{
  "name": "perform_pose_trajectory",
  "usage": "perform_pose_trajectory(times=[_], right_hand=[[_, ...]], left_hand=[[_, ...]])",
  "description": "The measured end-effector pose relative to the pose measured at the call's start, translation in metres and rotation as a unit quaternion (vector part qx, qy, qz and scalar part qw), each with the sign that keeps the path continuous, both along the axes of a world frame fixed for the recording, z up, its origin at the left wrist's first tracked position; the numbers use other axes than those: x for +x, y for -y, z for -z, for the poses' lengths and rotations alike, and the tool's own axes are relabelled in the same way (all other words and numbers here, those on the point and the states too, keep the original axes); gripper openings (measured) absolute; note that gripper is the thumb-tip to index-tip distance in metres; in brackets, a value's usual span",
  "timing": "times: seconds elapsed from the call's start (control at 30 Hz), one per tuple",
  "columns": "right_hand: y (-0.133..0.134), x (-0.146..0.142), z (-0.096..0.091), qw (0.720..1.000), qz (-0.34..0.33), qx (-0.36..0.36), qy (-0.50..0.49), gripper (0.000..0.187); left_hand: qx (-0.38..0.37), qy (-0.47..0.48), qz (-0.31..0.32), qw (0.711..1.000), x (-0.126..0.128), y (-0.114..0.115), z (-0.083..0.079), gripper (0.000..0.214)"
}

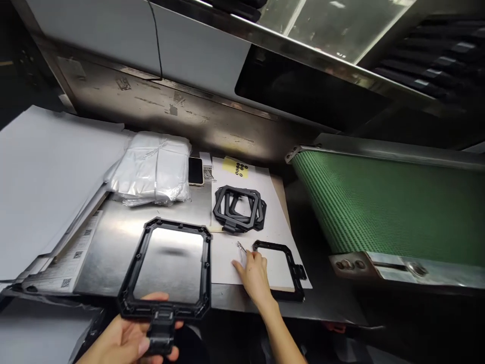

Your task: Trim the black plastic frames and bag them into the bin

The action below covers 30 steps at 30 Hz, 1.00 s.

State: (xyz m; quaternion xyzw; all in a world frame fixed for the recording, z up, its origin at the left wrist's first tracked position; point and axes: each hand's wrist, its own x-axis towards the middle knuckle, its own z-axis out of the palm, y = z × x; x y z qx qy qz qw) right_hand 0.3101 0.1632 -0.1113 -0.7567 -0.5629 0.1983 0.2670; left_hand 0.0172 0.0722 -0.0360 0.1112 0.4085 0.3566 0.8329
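Left hand [125, 341] closed tight around the tab of a flat black plastic frame with a square hole [137, 268], held up over the table. Right hand [254, 275] pinching a tiny silver metal piece [241, 246], too small to name, just above a sheet of white paper [223, 265] and just beside a second black frame [291, 268]. On the paper, a pile of black frames [237, 207] and a yellow sheet with black dots [235, 167]. Under it all, a scuffed steel table top [113, 237]. Off to the sides, a pack of shiny silver bags [151, 167], a phone [195, 171] and a green ribbed belt [379, 202] – a dark, metal work spot.
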Motion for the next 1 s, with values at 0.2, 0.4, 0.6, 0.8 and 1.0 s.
perform_pose_trajectory(times=[0.2, 0.4, 0.6, 0.8, 1.0], right_hand=[[0.023, -0.009, 0.01, 0.984, -0.036, -0.012, 0.172, 0.063], [0.015, -0.025, 0.017, 0.971, 0.002, -0.022, 0.24, 0.064], [0.019, -0.029, 0.016, 0.989, 0.029, -0.024, 0.142, 0.048], [0.033, -0.032, -0.03, 0.99, 0.046, -0.083, -0.104, 0.047], [0.048, -0.048, -0.118, 0.961, -0.124, -0.009, -0.247, 0.028]], left_hand=[[0.092, 0.085, 0.013, 0.992, 0.008, -0.004, -0.014, 0.051], [0.112, 0.078, 0.029, 0.99, 0.0, -0.003, -0.018, 0.046], [0.104, 0.098, 0.032, 0.989, -0.009, 0.0, -0.021, 0.048], [0.115, 0.141, 0.011, 0.983, -0.012, 0.001, -0.025, 0.051], [0.097, 0.132, 0.024, 0.986, -0.012, 0.007, -0.024, 0.052]])
